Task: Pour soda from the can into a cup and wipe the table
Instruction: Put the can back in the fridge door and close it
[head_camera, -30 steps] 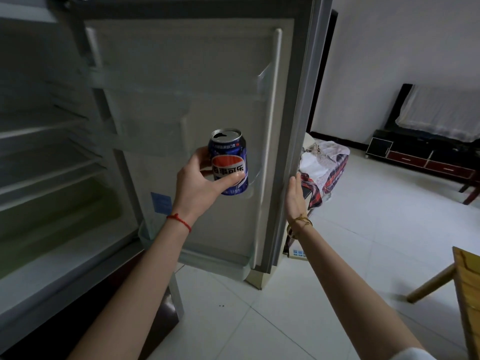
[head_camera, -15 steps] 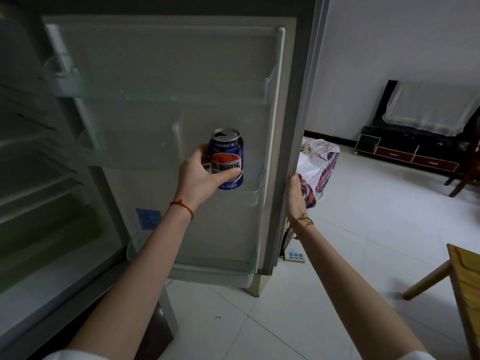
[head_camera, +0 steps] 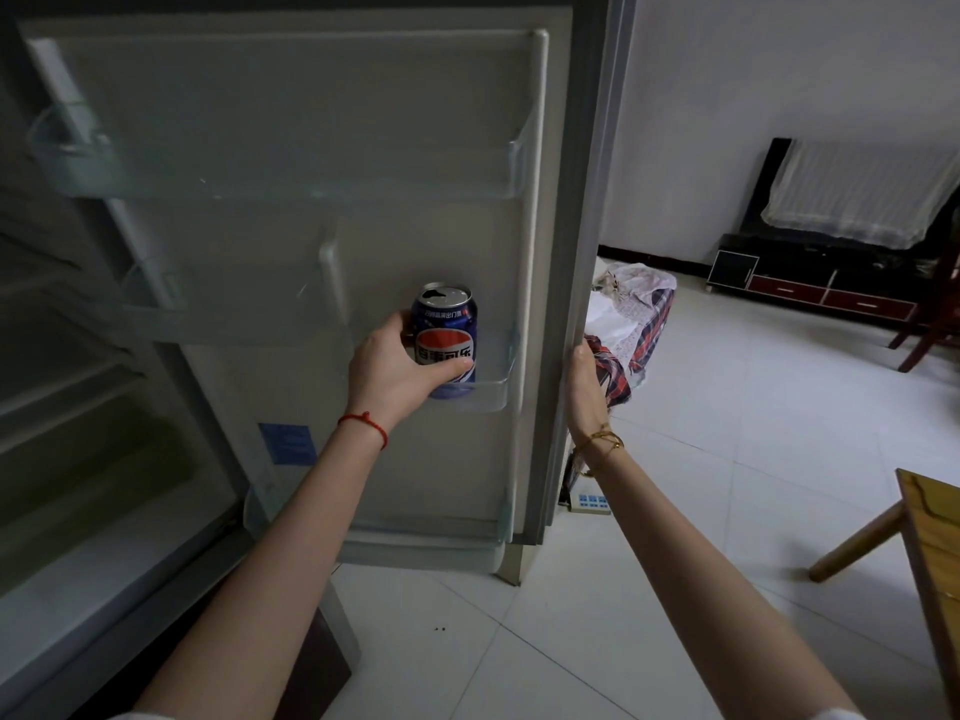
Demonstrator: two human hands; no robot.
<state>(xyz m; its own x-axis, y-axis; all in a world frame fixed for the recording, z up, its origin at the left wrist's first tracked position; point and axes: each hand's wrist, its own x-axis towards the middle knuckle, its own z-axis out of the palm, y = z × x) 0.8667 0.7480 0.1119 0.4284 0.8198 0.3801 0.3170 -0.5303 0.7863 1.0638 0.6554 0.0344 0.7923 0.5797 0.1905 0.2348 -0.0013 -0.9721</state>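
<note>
Holding item: can [head_camera: 445, 339], blue, top already open, upright, at frame centre, its base inside the clear door bin [head_camera: 491, 374].

Left hand [head_camera: 397, 368]: fingers and thumb wrapped round the can's lower half.

Right hand [head_camera: 584, 379]: fingers curled round the outer edge of the fridge door [head_camera: 587, 210], right of centre.

Also in view: wooden counter [head_camera: 935, 553], lower right corner; no cup or cloth visible.

Step judged: fetching the can from the fridge; pouring and wiping not begun.

Handling note: lift straight up until the base clears the bin lip, keep the can level since its top is open, steady the door with the right hand.
</note>
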